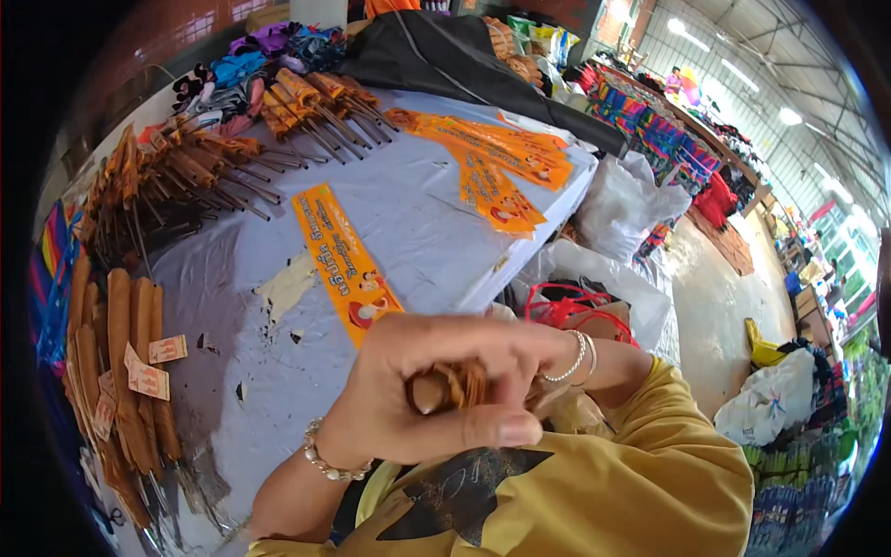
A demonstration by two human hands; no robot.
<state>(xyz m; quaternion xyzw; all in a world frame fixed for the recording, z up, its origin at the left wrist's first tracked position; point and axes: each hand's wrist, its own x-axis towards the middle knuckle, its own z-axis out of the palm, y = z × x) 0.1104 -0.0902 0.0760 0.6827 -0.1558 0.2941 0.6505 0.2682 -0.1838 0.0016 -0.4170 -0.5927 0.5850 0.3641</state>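
Note:
My left hand (pixel 394 390), a beaded bracelet at its wrist, is closed around a rolled brown bundle that looks like a folded umbrella (pixel 430 392). I see it end-on, with a round tip inside folded brown cloth. My right hand (pixel 538 357), below two pale bangles, meets the left one at the bundle; its fingers are blurred and mostly hidden. Just beyond the hands an orange printed strip (pixel 339 260) lies flat on the table. More orange strips (pixel 497 162) are fanned out near the far right corner.
Rolled brown umbrellas (pixel 139 371) with small paper tags lie at the left edge. Bundles with orange wraps and metal shafts (pixel 186 172) are heaped at the far left. The table cover (pixel 223 278) is torn. White plastic bags (pixel 631 204) stand beyond the right edge.

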